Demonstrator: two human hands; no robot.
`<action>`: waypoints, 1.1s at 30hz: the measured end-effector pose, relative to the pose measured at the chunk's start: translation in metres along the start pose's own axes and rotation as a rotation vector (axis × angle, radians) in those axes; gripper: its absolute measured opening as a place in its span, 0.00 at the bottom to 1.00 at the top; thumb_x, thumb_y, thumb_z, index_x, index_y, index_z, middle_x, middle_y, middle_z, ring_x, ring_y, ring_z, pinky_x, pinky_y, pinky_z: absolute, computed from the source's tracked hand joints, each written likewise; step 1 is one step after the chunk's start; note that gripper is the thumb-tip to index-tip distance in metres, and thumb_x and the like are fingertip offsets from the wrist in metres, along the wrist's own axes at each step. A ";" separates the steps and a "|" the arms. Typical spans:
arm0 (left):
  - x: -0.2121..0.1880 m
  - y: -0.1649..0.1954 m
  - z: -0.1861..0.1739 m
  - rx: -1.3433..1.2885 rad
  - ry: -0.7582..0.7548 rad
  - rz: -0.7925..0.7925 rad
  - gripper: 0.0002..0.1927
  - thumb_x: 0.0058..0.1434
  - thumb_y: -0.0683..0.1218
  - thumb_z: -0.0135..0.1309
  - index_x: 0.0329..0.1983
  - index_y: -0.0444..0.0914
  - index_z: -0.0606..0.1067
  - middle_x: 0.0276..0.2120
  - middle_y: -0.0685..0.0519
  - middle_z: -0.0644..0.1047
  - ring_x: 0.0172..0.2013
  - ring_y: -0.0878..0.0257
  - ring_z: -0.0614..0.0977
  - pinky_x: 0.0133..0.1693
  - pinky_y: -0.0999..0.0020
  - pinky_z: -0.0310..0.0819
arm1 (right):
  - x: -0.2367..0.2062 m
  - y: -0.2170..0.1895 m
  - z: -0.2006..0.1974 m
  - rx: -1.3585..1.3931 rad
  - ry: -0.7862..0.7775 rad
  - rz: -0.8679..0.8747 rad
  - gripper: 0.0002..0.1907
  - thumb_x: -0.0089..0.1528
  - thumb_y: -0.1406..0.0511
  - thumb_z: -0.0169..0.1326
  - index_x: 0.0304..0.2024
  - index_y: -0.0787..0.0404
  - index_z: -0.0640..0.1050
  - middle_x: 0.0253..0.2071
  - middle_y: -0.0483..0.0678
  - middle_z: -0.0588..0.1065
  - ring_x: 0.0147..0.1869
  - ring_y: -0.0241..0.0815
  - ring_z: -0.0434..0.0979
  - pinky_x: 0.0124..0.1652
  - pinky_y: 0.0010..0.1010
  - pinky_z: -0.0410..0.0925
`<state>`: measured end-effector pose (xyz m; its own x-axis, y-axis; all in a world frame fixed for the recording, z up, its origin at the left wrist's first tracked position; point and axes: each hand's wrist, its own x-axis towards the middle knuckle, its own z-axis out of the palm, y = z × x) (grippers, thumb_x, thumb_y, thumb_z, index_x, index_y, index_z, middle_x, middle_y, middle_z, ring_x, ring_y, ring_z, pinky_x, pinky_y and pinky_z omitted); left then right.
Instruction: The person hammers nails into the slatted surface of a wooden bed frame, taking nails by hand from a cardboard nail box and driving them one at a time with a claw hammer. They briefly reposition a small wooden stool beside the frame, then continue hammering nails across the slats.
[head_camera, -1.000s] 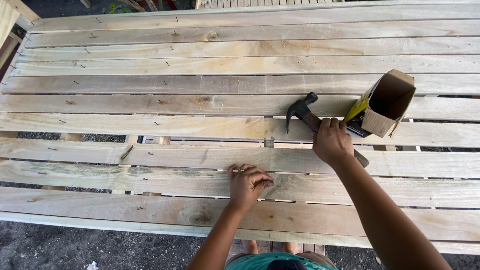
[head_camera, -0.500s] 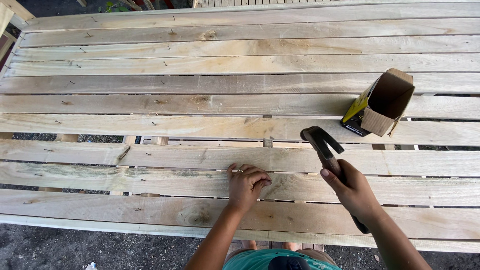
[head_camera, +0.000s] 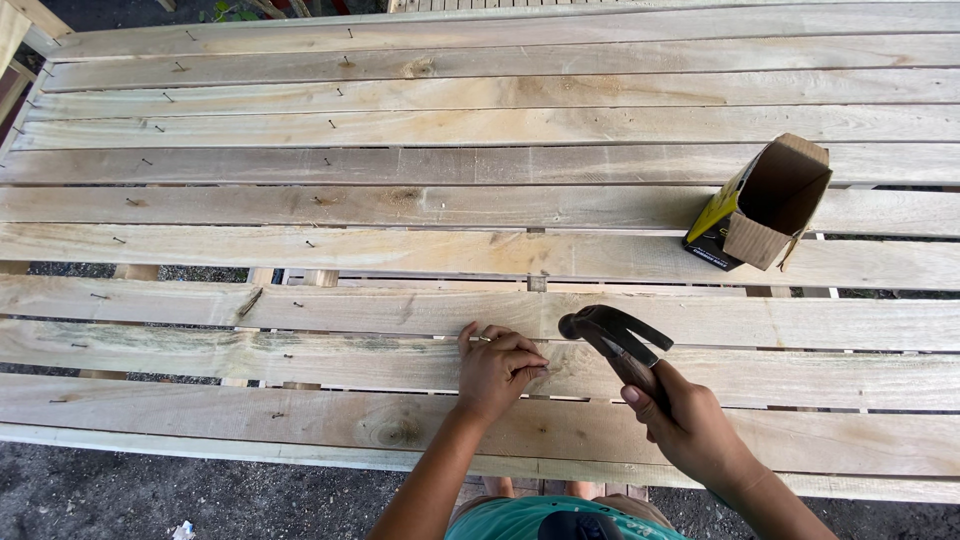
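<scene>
Hammer (head_camera: 612, 335), a dark claw type, sits low over the pale wooden slats (head_camera: 400, 250), its head just right of the left hand (head_camera: 497, 368). Right hand (head_camera: 690, 425) has its fingers wrapped tight around the hammer's handle, below and right of the head. Left of the hammer head, the left hand rests on a slat with its fingertips (head_camera: 535, 362) pinched together; whether a nail sits between them is too small to tell. Up and right of the hammer, well apart, an open cardboard box (head_camera: 765, 205) with a yellow and black side lies on the slats. Small nails (head_camera: 333, 124) dot the boards far up and left of the hammer.
</scene>
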<state>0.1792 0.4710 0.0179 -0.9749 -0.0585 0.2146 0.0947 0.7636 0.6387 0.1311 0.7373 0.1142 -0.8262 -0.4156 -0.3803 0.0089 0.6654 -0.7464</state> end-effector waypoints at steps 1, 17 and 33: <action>0.000 0.000 0.000 0.002 0.003 0.002 0.07 0.53 0.57 0.64 0.29 0.53 0.86 0.33 0.69 0.81 0.48 0.68 0.78 0.66 0.47 0.42 | -0.004 -0.002 0.001 -0.022 -0.005 0.004 0.19 0.64 0.53 0.51 0.38 0.64 0.74 0.18 0.47 0.74 0.20 0.39 0.78 0.23 0.33 0.72; 0.002 -0.003 -0.017 -0.184 -0.009 -0.006 0.22 0.56 0.44 0.55 0.55 0.43 0.76 0.52 0.51 0.75 0.58 0.55 0.73 0.69 0.47 0.49 | -0.031 -0.004 0.026 -0.083 0.080 -0.140 0.18 0.64 0.57 0.50 0.51 0.59 0.72 0.17 0.52 0.77 0.19 0.48 0.82 0.23 0.41 0.72; -0.001 -0.012 -0.010 -0.306 0.185 -0.051 0.29 0.64 0.31 0.40 0.69 0.37 0.64 0.66 0.41 0.67 0.68 0.44 0.68 0.66 0.54 0.64 | 0.004 -0.005 0.034 -0.199 0.053 -0.011 0.16 0.66 0.54 0.47 0.42 0.59 0.73 0.19 0.54 0.77 0.22 0.53 0.82 0.27 0.42 0.72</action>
<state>0.1810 0.4552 0.0171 -0.9298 -0.2281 0.2889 0.1300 0.5309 0.8374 0.1473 0.7114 0.0978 -0.8544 -0.3937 -0.3393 -0.1077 0.7728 -0.6255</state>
